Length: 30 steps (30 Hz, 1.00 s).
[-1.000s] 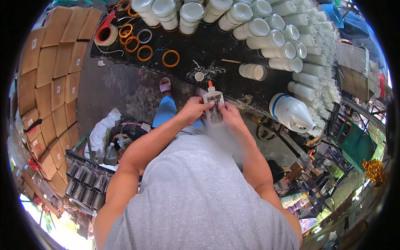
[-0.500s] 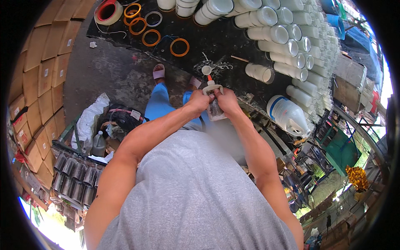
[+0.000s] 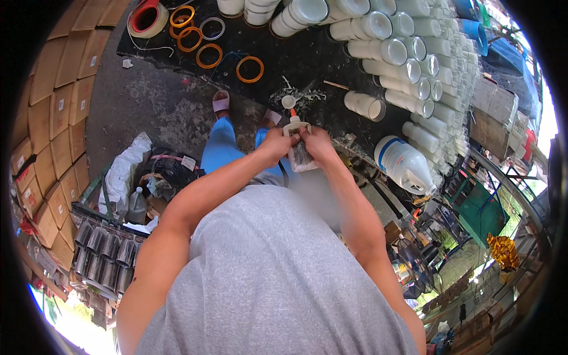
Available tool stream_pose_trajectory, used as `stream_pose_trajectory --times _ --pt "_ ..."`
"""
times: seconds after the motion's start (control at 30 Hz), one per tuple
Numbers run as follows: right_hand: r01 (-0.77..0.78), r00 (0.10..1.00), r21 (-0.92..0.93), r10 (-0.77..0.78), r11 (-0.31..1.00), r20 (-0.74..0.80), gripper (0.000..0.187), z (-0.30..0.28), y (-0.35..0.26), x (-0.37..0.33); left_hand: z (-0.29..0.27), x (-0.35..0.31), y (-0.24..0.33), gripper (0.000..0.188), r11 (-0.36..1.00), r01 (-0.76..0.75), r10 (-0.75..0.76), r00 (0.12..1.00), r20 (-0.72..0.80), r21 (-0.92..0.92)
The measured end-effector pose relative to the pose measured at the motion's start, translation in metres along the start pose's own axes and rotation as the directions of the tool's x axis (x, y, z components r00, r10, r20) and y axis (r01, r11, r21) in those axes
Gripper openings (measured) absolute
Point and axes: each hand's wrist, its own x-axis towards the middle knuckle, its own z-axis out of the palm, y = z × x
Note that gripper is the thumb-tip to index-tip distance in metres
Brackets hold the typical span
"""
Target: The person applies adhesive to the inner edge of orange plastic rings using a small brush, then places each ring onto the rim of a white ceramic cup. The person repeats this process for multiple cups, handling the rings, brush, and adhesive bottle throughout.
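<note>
In front of my waist, a grimy white squeeze bottle [image 3: 302, 158] with an orange nozzle stands with its tip pointing away from me. My left hand [image 3: 277, 145] is closed on its left side. From the right, my right hand [image 3: 319, 145] grips it too, and both thumbs lie near its shoulder. A small round white cup or cap [image 3: 288, 102] is right by the nozzle tip; whether they touch I cannot tell. White smears [image 3: 305, 94] mark the black tabletop [image 3: 284, 59] just beyond.
Rows of white-filled glasses [image 3: 408, 71] crowd the table's right side, with one glass [image 3: 364, 106] lying apart. Orange rings [image 3: 249, 69] and a tape roll [image 3: 147, 19] lie at far left. A large white jug [image 3: 405, 165] is near my right arm. Cartons [image 3: 59, 118] are stacked left.
The whole view has shifted slightly, with things appearing a little further left. Both hands keep their hold on the bottle, which looks much the same.
</note>
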Motion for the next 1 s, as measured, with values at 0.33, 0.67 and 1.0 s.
stream_pose_trajectory --times 0.33,0.67,1.0 --pt "-0.064 0.95 0.559 -0.12 0.826 0.287 0.051 -0.041 -0.051 -0.092 -0.016 -0.04 0.027 0.033 0.967 0.131 -0.078 0.968 0.237 -0.219" --pt "0.046 0.977 0.778 -0.192 0.627 0.097 0.047 -0.052 -0.018 -0.118 -0.035 -0.047 0.039 0.032 0.96 -0.231 0.223 0.972 0.07 0.157" --pt "-0.021 0.946 0.692 -0.209 0.722 0.247 0.042 -0.068 -0.03 -0.133 -0.036 -0.052 0.119 0.042 -0.067 -0.795 0.5 0.496 0.71 0.603"
